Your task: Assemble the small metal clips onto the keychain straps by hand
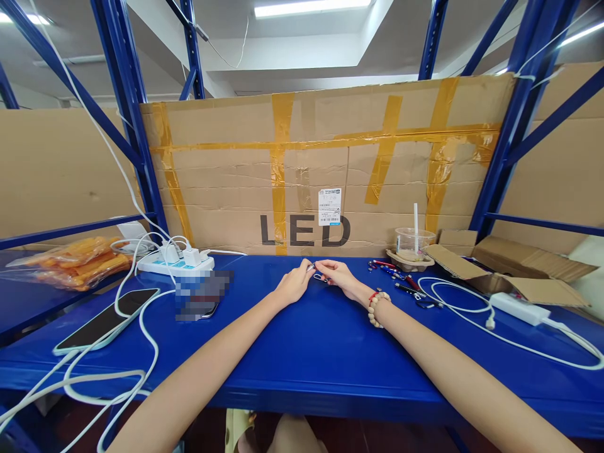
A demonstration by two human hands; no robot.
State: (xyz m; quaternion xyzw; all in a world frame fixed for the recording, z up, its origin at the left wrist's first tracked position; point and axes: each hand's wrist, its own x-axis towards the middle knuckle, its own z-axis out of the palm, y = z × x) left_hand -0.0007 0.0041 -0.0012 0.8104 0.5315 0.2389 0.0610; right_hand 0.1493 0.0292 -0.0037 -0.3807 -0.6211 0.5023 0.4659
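Observation:
My left hand (293,284) and my right hand (338,275) meet at the far middle of the blue shelf. Their fingertips pinch a small metallic piece (311,267), too small to name for certain. A small dark loop with a shiny metal part (321,278) hangs just below the fingers of my right hand; it looks joined to the piece. Both hands are closed, and the fingers partly hide what they hold. To the right of my right hand lies a loose group of short straps with metal clasps (404,278), in red, blue and black.
On the left are a phone (108,321), a blurred dark object (205,294), a white power strip (177,264), tangled white cables and a bag of orange items (78,264). On the right stand a plastic cup (415,242), an open carton (491,280) and a white adapter (519,308). Cardboard (226,189) closes the back.

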